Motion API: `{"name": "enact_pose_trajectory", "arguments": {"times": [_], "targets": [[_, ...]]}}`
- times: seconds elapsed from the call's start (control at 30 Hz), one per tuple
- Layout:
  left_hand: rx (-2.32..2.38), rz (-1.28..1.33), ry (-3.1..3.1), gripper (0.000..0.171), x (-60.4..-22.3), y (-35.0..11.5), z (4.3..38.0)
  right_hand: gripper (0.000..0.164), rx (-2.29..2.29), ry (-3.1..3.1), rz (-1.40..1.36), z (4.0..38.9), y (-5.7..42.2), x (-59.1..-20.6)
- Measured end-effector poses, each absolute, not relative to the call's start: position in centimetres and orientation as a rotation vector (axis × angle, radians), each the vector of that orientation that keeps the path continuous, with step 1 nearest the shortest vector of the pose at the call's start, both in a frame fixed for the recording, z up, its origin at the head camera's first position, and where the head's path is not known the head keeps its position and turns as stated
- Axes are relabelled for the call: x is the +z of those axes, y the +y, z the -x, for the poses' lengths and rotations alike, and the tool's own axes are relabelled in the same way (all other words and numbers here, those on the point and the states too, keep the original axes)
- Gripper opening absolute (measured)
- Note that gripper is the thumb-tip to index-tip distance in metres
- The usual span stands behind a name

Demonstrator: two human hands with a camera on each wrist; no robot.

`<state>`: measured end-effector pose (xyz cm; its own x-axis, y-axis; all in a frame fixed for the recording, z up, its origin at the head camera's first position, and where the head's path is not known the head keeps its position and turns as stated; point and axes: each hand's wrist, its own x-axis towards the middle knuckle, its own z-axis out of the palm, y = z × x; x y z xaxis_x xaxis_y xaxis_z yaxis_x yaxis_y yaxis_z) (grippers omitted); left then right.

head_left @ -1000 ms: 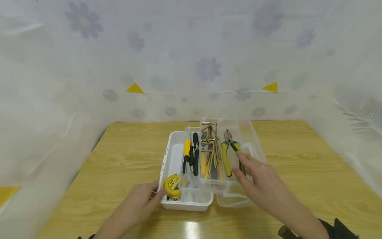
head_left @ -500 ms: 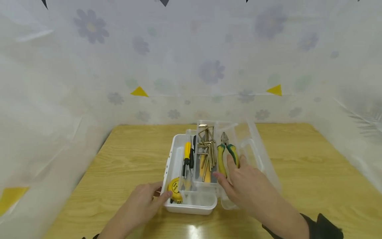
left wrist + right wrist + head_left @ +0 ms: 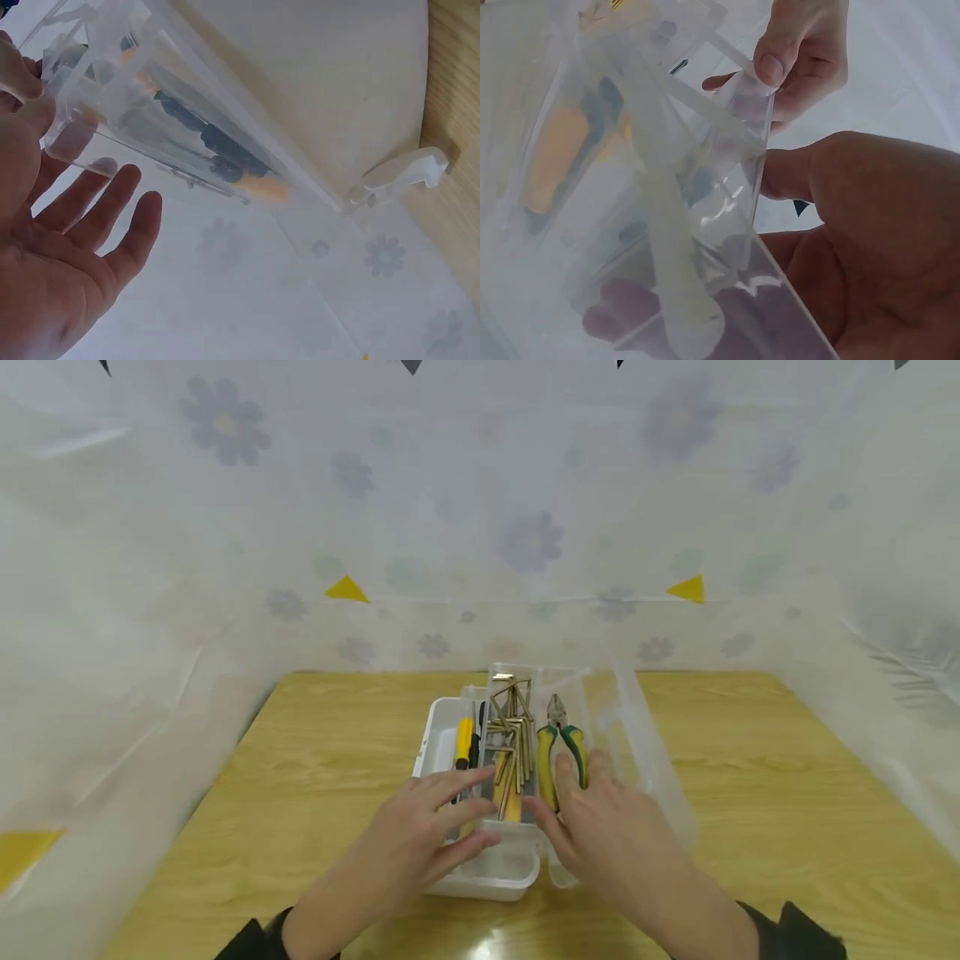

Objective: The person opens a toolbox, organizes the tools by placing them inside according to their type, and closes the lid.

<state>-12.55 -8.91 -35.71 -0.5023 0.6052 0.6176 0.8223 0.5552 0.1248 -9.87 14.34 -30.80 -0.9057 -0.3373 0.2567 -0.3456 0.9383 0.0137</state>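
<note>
A clear plastic tray (image 3: 558,677) with several L-shaped hex keys (image 3: 517,739) and green-and-yellow pliers (image 3: 546,768) stands raised over the white toolbox (image 3: 435,727). My right hand (image 3: 615,827) grips its front wall, fingers inside beside the pliers and showing through the plastic in the right wrist view. My left hand (image 3: 408,827) has its fingers spread, fingertips at the tray's front left corner. In the left wrist view its outer fingers (image 3: 142,225) stand apart from the plastic. A yellow-and-black screwdriver (image 3: 464,742) lies left of the hex keys; the tape measure is hidden behind my left hand.
The clear lid (image 3: 660,760) lies folded out on the right. A white latch (image 3: 397,176) sticks out from the box in the left wrist view. Behind the wooden table (image 3: 337,735) hangs a flowered sheet (image 3: 420,527) with yellow triangles.
My left hand has left the box's left rim and moved right to the tray. My right hand has moved left onto the tray, which has shifted left over the black-handled tools.
</note>
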Motion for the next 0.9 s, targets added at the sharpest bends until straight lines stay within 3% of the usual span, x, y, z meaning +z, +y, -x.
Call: {"name": "enact_pose_trajectory", "arguments": {"times": [0.17,0.43,0.9], "targets": [[-0.608,1.17,-2.249,0.017,-36.2,-9.2,12.4,0.049,0.045,-2.341,-0.727,9.8,14.7,-31.6],[-0.765,1.181,-2.243,0.02,-36.8,-10.0,11.9,0.033,0.334,-1.799,-0.892,10.2,16.3,-31.2],[-0.959,0.986,-2.283,0.035,-38.0,-11.4,11.1,0.056,0.752,-1.878,-0.953,11.5,16.4,-34.2]]}}
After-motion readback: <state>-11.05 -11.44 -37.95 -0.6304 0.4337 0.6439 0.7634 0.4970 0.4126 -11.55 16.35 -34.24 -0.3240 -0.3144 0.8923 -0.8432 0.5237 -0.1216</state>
